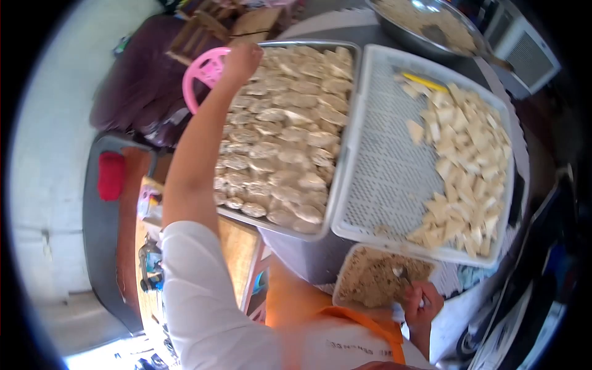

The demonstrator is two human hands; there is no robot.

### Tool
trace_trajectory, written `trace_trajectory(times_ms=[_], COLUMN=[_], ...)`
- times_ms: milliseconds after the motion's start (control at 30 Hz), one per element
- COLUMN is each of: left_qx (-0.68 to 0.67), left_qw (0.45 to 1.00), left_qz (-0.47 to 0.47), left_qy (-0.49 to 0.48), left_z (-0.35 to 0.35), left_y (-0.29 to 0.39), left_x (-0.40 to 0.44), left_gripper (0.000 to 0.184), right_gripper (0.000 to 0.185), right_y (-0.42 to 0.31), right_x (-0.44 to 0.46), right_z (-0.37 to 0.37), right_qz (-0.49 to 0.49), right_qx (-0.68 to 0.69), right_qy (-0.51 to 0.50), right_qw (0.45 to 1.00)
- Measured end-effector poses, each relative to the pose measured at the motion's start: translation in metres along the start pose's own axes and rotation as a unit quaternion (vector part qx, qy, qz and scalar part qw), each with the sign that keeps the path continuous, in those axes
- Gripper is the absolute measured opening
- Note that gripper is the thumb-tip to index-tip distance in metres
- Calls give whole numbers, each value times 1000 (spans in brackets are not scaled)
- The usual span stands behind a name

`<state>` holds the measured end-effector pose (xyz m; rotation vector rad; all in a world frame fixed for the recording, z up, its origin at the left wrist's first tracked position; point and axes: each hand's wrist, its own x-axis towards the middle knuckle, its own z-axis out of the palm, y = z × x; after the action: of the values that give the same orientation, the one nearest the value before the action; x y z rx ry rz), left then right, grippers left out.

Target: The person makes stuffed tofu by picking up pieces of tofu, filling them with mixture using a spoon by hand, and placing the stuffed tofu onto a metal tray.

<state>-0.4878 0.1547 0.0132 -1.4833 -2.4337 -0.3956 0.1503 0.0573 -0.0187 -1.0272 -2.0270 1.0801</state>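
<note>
My left hand (245,60) reaches to the far left corner of a metal tray (354,80). Its fingers are curled down at the rim, and whatever they hold is hidden. Rows of pale, floury filled dumplings (277,132) fill the tray. Close to my body, my right hand (423,301) grips a spoon (401,272), its bowl resting in crumbly brown filling (373,277) inside a white rectangular container (339,290). Beyond the container, a white perforated basket (385,166) holds a heap of cut pale dough pieces (462,160) along its right side.
A yellow strip-like tool (424,82) lies among the dough pieces. At the back right stands a metal bowl (394,24) with tan contents and a utensil. A pink plastic stool or chair part (206,68) is left of the tray, near a wooden table (237,246).
</note>
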Motion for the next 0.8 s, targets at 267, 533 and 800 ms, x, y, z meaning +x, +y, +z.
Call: trace_trajectory(times_ms=[267,533,800], left_qx=[-102,-47,-495], left_qw=[891,924,850], left_qz=[439,352,49], left_qy=[-59,-142,-171], left_z=[37,48,-40], left_y=[250,319,288], left_x=[-58,-107,-199], left_gripper=[37,36,28], right_gripper=[5,4,6], right_y=[-2,-3,2], right_x=[-1,-4,-8], right_z=[-1,-1,0], right_qz=[4,-12,-41], right_qx=[-5,6,16], right_qy=[2,2,3], right_qw=[1000,1000,999])
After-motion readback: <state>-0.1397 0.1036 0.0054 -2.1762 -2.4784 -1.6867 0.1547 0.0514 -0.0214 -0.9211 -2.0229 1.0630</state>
